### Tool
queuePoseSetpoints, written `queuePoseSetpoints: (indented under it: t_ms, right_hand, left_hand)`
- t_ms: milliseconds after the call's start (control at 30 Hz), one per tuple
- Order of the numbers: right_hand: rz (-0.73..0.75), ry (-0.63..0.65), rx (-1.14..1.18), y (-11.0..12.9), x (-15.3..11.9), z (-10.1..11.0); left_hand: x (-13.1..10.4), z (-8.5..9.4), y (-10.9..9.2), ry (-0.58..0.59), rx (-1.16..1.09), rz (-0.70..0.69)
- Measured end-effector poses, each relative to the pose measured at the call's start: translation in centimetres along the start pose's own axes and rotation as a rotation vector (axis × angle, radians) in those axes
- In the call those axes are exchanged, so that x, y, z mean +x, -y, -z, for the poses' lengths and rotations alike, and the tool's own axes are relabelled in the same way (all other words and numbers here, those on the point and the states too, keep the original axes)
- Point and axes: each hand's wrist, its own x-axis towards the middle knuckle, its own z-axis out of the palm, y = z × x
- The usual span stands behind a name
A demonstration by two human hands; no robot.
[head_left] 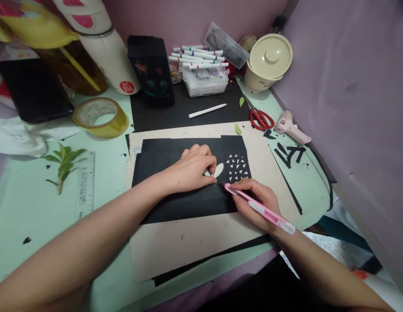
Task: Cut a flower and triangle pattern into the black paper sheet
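A black paper sheet (175, 208) lies on a pale board (162, 251). Small triangular holes and a few leaf-shaped openings (218, 170) are cut in it. My right hand (258, 203) is closed round a pink craft knife (265, 211), whose tip meets the black paper just right of my left hand. My left hand (196, 169) rests on the paper beside the leaf-shaped openings, fingers curled and thumb pressed near them; whether anything is pinched between its fingers is hidden.
Red-handled scissors (261, 119), a pink glue gun (291, 127) and black scraps (289, 154) lie at the right. Behind are a white pen (208, 111), markers (201, 56) and a lidded tub (264, 65). Tape (102, 118), a ruler (86, 186) and a leafy sprig (65, 164) are left.
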Motion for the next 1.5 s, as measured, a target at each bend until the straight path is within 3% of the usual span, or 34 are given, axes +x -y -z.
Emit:
queuePoseSetpoints:
  t_ms: [200, 333, 1000, 1367, 1500]
  right_hand:
    - [-0.018, -0.031, -0.025, 0.9, 0.2, -0.3]
    - [0.1, -0.022, -0.102, 1.4, 0.5, -0.7]
    - [0.11, 0.003, -0.128, 0.6, 0.5, -1.8]
    - [0.176, 0.01, -0.166, 0.5, 0.6, -1.7]
    - [0.264, 0.027, -0.202, 0.4, 0.8, -1.7]
  left_hand:
    - [0.1, 0.1, 0.0, 0.002, -0.014, 0.015]
    - [0.1, -0.1, 0.2, -0.01, -0.015, 0.001]
    - [0.1, -0.1, 0.0, 0.007, -0.029, 0.032]
    - [0.2, -0.1, 0.0, 0.01, -0.036, 0.032]
    - [0.2, 0.0, -0.1, 0.029, -0.037, 0.044]
